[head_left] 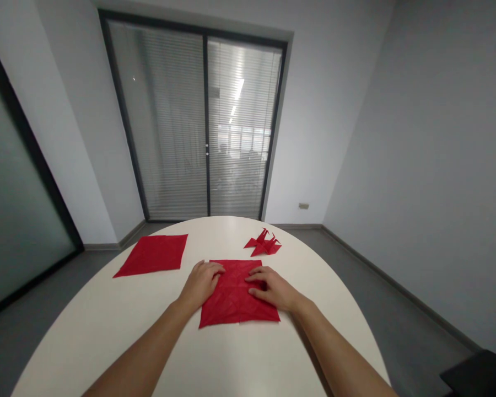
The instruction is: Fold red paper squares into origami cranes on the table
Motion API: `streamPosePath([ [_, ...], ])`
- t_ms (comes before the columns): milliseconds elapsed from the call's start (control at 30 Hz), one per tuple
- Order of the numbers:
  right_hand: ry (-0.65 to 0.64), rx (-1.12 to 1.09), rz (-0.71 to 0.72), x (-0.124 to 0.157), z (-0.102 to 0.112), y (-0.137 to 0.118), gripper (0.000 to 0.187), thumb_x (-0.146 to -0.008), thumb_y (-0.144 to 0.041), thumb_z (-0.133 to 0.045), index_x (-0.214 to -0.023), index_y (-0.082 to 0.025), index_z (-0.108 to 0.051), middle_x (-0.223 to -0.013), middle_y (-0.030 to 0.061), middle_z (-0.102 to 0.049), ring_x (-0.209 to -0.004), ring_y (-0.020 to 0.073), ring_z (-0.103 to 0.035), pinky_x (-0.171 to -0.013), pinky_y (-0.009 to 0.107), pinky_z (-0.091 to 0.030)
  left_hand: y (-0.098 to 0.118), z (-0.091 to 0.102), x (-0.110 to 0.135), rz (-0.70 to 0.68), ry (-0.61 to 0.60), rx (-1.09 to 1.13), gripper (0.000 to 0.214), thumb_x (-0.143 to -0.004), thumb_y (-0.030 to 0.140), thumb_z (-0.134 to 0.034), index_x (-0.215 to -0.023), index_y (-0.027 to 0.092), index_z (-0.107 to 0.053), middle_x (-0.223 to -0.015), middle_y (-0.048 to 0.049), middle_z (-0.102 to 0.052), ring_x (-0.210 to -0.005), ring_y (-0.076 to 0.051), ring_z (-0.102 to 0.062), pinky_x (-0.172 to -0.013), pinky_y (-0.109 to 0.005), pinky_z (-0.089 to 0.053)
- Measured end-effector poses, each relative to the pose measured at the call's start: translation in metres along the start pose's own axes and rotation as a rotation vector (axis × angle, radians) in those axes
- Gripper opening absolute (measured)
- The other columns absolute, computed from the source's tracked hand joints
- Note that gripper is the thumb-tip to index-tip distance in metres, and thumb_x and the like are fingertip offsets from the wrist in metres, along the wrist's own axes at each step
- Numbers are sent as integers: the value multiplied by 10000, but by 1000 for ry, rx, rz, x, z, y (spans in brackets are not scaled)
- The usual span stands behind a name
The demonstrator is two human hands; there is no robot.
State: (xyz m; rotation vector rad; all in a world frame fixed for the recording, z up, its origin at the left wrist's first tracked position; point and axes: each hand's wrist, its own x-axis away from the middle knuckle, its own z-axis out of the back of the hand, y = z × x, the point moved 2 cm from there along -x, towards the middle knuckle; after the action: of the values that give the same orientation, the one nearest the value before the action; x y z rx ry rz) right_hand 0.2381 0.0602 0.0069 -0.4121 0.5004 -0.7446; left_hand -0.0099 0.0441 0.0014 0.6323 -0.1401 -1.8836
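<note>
In the head view a creased square of red paper (231, 300) lies flat on the white table, right in front of me. My left hand (202, 280) rests over its left edge, fingers stretched out and lying along the paper and table. On the right part of the same sheet lies my right hand (273, 286), its fingers slightly spread and touching the paper. Neither hand grips anything. Past the sheet, a little to the right, stand folded red paper cranes (265, 243), close together; I cannot tell their exact number.
Another red paper sheet (157, 253) lies at the left of the round white table (231, 364). Behind the table is a glass partition with blinds (169, 127). A dark object (479, 375), partly cut off, is at the lower right.
</note>
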Motion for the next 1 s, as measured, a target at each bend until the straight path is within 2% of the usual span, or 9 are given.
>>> streamPosePath([
  [133, -3, -1, 3, 0, -2, 4, 326, -879, -374, -676, -1170, -243, -744, -1237, 101, -681, -1119, 264, -607, -1018, 401, -454, 20, 5, 5, -157, -155, 202, 220, -911, 281, -580, -1081, 228, -710, -1150, -56, -724, -1077, -217, -647, -996, -354, -480],
  [267, -10, 2, -2, -1, 0, 3, 290, -868, -348, -689, -1135, -257, -758, -1211, 92, -696, -1117, 265, -611, -1015, 412, -452, 29, 3, 11, -188, -245, 182, 356, -849, 455, -673, -1137, 247, -697, -1379, -78, -596, -1270, -275, -541, -1098, -414, -412],
  [400, -52, -17, -10, 0, 5, -7, 243, -833, -381, -729, -1033, -258, -791, -1155, 81, -712, -1069, 259, -626, -1010, 409, -448, 26, 1, 12, -177, -259, 160, 354, -891, 399, -625, -1211, 253, -663, -1387, -84, -588, -1311, -270, -505, -1124, -440, -389],
  [533, -212, -114, -50, 6, 6, -17, 638, -646, -542, -850, -1201, -255, -721, -1367, 104, -593, -1236, 308, -543, -1101, 436, -385, 20, -1, 11, -143, -245, 180, 322, -904, 317, -595, -1212, 256, -668, -1408, -75, -580, -1325, -247, -495, -1140, -422, -375],
  [633, -304, -128, -83, 10, 5, -20, 871, -531, -530, -904, -1312, -256, -635, -1480, 115, -489, -1352, 345, -436, -1161, 478, -305, 18, -2, 11, -121, -227, 213, 313, -885, 310, -613, -1183, 253, -689, -1413, -74, -582, -1324, -250, -498, -1138, -414, -377],
  [700, -301, -137, -90, 11, 5, -21, 816, -541, -471, -907, -1281, -244, -645, -1474, 118, -495, -1342, 339, -451, -1154, 474, -314, 19, -1, 10, -106, -216, 231, 282, -875, 305, -618, -1133, 244, -713, -1391, -75, -599, -1308, -253, -511, -1131, -404, -380],
  [800, -275, -179, -86, 10, 9, -21, 551, -619, -398, -870, -1124, -239, -720, -1438, 101, -542, -1293, 319, -511, -1131, 449, -346, 22, 5, 6, -86, -227, 252, 232, -891, 335, -583, -1014, 217, -741, -1303, -86, -644, -1200, -246, -580, -1072, -368, -421],
  [900, -264, -232, -80, 8, 14, -21, 255, -709, -390, -807, -911, -238, -771, -1373, 73, -610, -1268, 313, -539, -1109, 440, -366, 26, 21, 2, -36, -321, 281, 336, -911, 472, -547, -981, 200, -733, -1151, -92, -692, -1015, -234, -642, -950, -341, -474],
  [1000, -242, -292, -72, 7, 17, -20, 156, -776, -370, -736, -813, -223, -772, -1292, 75, -668, -1270, 318, -546, -1091, 436, -384, 28, 40, -1, 40, -480, 310, 456, -855, 602, -583, -1070, 225, -723, -1168, -75, -698, -1038, -251, -637, -919, -337, -468],
])
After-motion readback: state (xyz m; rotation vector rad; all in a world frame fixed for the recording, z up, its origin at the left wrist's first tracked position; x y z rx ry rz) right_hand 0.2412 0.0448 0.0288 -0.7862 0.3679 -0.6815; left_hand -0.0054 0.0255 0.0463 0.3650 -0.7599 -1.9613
